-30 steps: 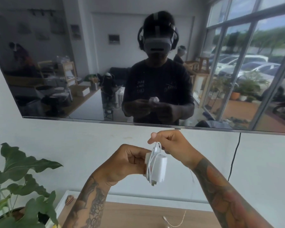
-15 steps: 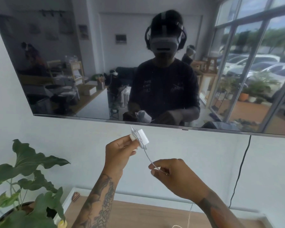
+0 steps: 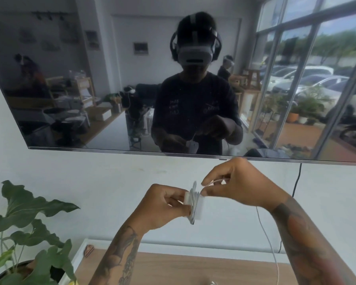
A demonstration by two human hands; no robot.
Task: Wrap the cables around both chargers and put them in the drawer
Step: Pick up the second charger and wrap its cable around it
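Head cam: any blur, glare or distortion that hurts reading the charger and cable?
Head view: the charger and its cable are soft with motion blur and pale against the white wall; the left hand and right hand read clearly. The TV screen mirrors the room and bright windows. Wide-angle lens bends the frame edges.

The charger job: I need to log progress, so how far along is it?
Done: several cable loops already lie around the white charger. In hand: the left hand grips the charger while the right hand pinches the cable, whose loose tail hangs toward the wooden top. Left: finishing the wrap; no drawer or second charger shows.
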